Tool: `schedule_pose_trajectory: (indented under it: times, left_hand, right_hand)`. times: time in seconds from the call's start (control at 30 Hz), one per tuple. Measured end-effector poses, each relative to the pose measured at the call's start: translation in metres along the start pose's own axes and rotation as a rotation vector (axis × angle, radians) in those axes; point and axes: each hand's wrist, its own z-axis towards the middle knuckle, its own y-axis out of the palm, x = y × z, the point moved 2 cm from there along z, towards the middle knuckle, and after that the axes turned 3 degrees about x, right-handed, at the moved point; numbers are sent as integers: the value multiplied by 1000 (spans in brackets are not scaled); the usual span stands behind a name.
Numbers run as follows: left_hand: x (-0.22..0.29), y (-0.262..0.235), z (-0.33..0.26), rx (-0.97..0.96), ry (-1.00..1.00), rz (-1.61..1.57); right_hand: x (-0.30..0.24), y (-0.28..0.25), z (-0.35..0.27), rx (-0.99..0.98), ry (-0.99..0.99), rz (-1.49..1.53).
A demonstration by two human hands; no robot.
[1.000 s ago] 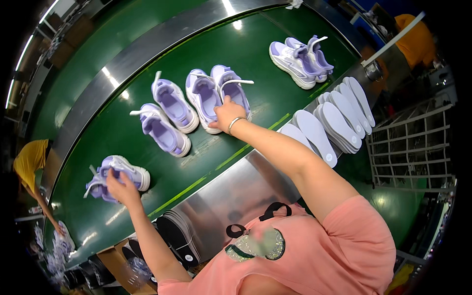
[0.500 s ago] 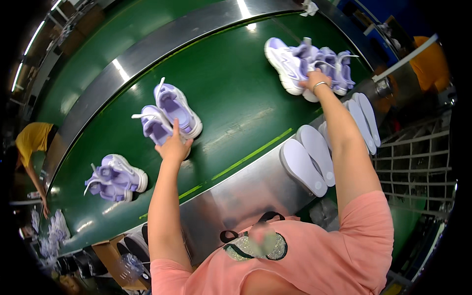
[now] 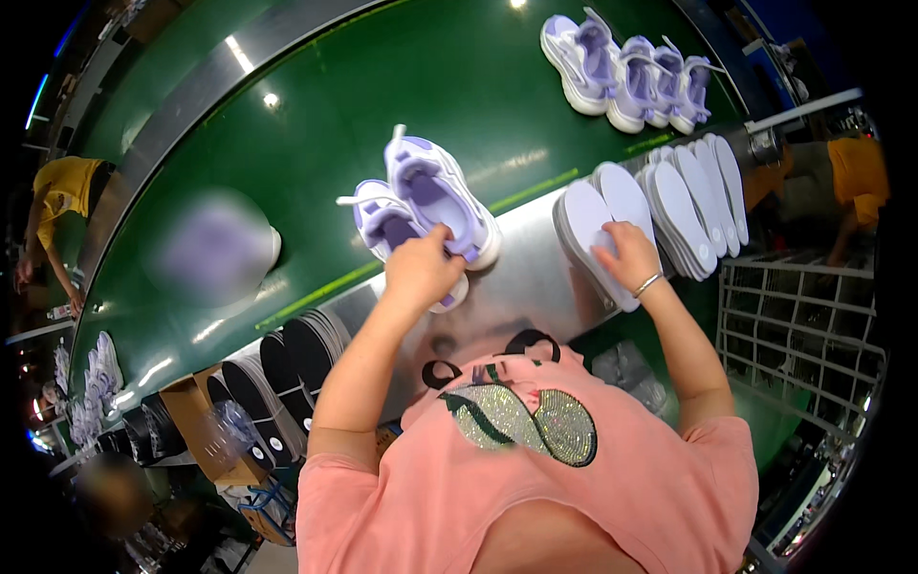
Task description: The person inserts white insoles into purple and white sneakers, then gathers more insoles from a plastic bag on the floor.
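Note:
A pair of white and lilac sneakers (image 3: 442, 196) stands side by side, toes pointing away, at the near edge of the green work surface. My left hand (image 3: 421, 273) is closed on the heels, fingers at the collar openings and partly covering the nearer shoe. Beside it, to the right, grey-white insoles (image 3: 583, 215) lie stacked on the metal ledge. My right hand (image 3: 631, 256) reaches over these insoles, its thumb and forefinger apart against the top ones; the other fingers are partly hidden.
Several more lilac sneakers (image 3: 636, 81) stand at the far right. More insoles (image 3: 684, 206) lie by the metal rack (image 3: 798, 311). Dark insoles (image 3: 311, 354) and a cardboard box (image 3: 196, 411) sit lower left. A person in yellow (image 3: 69, 191) works at far left; a blurred patch hides something nearby.
My right hand has let go of the sneakers at far right and come back to the insoles. The left hand has drawn its pair nearer and rightward. The view has shifted too.

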Motion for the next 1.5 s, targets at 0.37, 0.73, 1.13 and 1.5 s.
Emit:
schedule_pose_trajectory:
  times: [0.37,0.73,1.13,1.5]
  left_hand:
    - [12,48,-91,297,209,-271]
    - [-32,47,-54,748,433,-433]
    - [-24,55,-43,592,-79,-619]
    - [-27,66,-45,595,-70,-553]
  right_hand:
    - [-10,23,-25,149,101,-201]
    - [-66,-46,-46,314,-69,546]
    - [-204,26,-39,-276,-474,-340]
    - [-181,-11,-59,-188,-500,-341]
